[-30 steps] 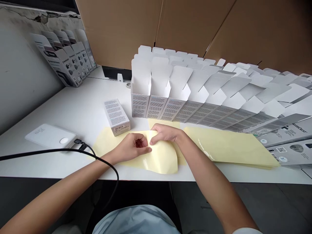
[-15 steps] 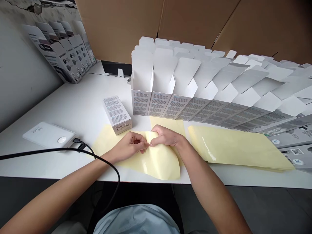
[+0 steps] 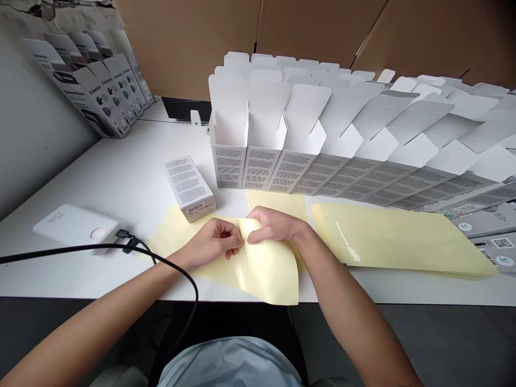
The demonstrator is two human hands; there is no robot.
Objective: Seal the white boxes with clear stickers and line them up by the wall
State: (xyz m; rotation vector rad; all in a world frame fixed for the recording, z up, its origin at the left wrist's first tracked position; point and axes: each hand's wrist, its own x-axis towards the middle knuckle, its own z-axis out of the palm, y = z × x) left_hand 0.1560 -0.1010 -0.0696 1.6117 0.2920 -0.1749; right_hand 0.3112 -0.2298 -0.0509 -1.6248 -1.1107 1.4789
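Note:
A glossy pale-yellow sheet (image 3: 278, 274) is bent up over the desk's front part, its near corner hanging by the edge. My right hand (image 3: 272, 226) is closed on the sheet's upper part, thumb on the near side and fingers behind. Just left of that thumb, my left hand (image 3: 221, 239) is in a pinch over the sheet; whatever lies between its fingertips is too small to make out. Beyond my left hand lies a closed small white printed box (image 3: 189, 185), with more yellow sheet under its near end.
Rows of open-flapped white boxes (image 3: 298, 161) stand along the back right. A stack of yellow sheets (image 3: 403, 242) lies on the right. At left are a white power bank (image 3: 76, 226) and a black cable (image 3: 100, 247) crossing over my left forearm. More boxes (image 3: 100, 97) stand at the back left.
My left fingertips have drawn slightly left, away from my right thumb. The right hand keeps its hold on the sheet. The view has shifted a little.

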